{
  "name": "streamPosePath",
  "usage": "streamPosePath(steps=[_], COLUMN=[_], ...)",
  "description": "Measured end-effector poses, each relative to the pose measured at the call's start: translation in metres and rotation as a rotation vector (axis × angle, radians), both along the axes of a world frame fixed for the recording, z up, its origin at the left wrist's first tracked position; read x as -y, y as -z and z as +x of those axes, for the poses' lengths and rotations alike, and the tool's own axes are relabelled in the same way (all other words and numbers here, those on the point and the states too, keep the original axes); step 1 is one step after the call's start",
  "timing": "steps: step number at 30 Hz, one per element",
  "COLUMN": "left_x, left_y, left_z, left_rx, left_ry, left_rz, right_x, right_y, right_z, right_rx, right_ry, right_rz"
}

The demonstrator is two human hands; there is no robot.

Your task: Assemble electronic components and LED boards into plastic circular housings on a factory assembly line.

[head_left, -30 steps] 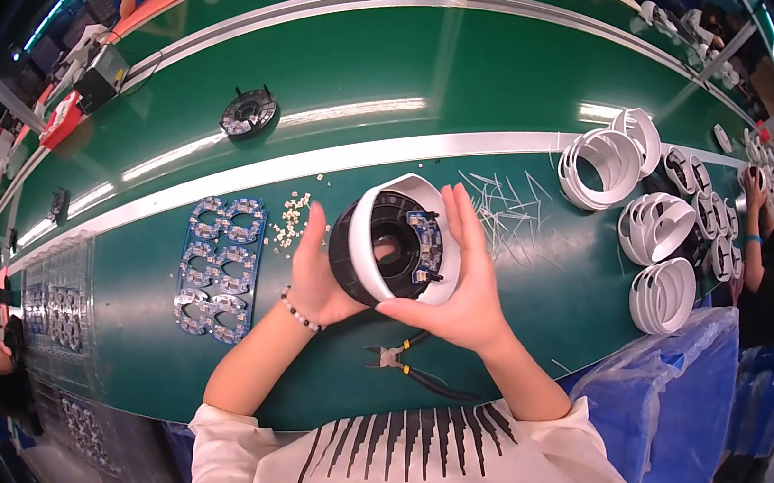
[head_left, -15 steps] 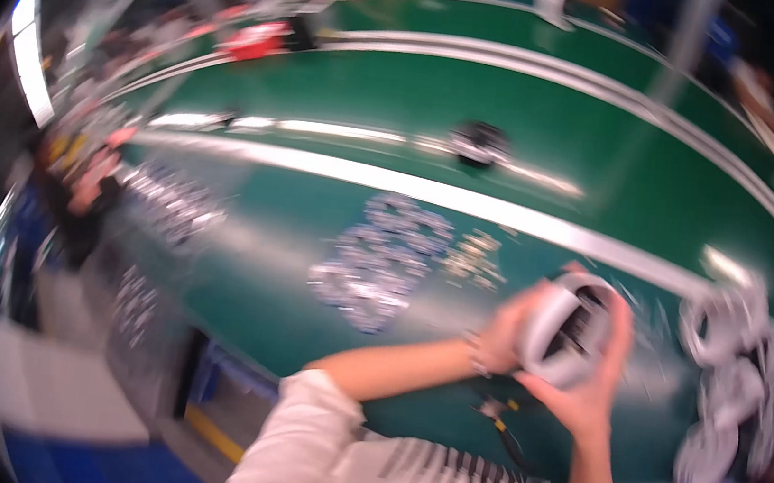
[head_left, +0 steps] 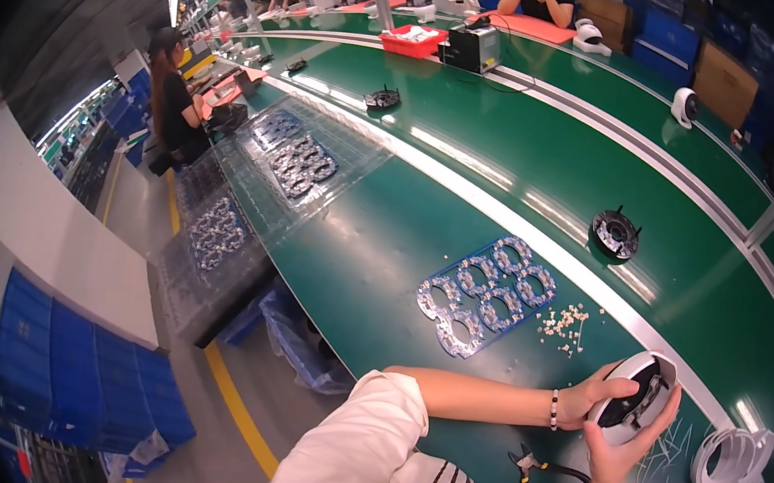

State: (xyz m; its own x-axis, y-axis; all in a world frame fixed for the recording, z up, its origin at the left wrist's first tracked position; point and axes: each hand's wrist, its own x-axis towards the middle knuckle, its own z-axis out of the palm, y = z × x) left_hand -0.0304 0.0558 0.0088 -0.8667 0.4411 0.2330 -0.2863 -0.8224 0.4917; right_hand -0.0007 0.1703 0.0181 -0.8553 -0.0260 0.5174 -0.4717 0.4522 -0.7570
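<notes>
Between my two hands is a white rounded plastic housing with a black inner part, tilted above the bench's right side. My left hand, with a beaded bracelet at its wrist, grips the near left side, its thumb lying over the black part. My right hand wraps the lower and right side, fingers up along the white shell. Black-handled cutting pliers lie on the green bench below my left wrist. Small cream connectors are heaped beyond my left hand, beside a panel of ring-shaped blue circuit boards.
White ring-shaped parts are piled at the right, near thin white strips. Beyond a metal rail runs a green conveyor carrying black round units. More board panels lie on clear sheeting at left. Co-workers sit along the line.
My view has swung left, so the bench and boards appear shifted and sharper. Both hands still hold the housing; my left thumb now lies across its black inner part.
</notes>
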Motion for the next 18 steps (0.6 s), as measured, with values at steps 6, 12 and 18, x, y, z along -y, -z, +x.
streamPosePath(steps=[6,12,18], left_x=[0.005,-0.030,-0.079], left_y=[-0.014,-0.024,-0.002], left_z=[-0.011,-0.036,-0.129], left_rx=[-0.149,0.152,0.406], left_ry=[-0.167,0.039,-0.014], left_rz=[-0.201,-0.072,-0.512], right_x=[0.019,-0.030,-0.123], right_y=[-0.008,0.001,-0.003], right_z=[-0.006,-0.014,0.015], right_rx=[-0.013,0.017,-0.097], right_ry=[-0.008,0.097,0.434], right_rz=[-0.276,-0.055,0.256])
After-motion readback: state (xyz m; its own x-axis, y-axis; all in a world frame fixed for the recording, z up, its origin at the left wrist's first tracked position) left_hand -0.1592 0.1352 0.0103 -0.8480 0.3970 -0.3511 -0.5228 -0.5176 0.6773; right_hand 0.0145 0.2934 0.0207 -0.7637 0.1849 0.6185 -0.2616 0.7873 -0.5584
